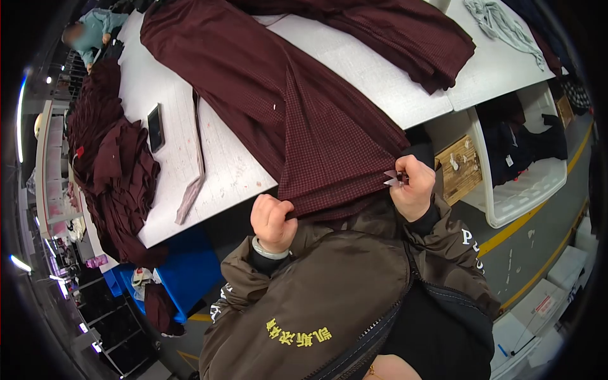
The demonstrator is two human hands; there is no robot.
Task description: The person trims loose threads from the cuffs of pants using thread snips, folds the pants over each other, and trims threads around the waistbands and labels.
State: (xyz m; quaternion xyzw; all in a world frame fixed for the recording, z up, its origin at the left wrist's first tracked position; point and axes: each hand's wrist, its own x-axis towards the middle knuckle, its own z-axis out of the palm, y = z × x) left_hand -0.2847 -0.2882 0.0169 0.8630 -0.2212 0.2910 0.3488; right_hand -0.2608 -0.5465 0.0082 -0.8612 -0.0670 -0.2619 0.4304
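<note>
Dark burgundy trousers point(335, 120) with a fine check lie across the white table, one leg stretched toward my body and its wide hem hanging over the edge. My left hand point(273, 221) is closed on the left corner of that hem. At the right corner, my right hand point(413, 187) is closed around small thread snips point(392, 178), whose pointed blades stick out to the left over the cloth. It also seems to pinch the hem edge there, though the fingers hide part of it.
The white table point(237, 161) carries a phone point(156, 127), a fabric strip point(198, 152), a burgundy garment pile point(117, 164) and pale cloth point(503, 28). A blue bin point(190, 266) stands below left, a white crate point(525, 202) with dark garments at right. A person point(95, 31) is far left.
</note>
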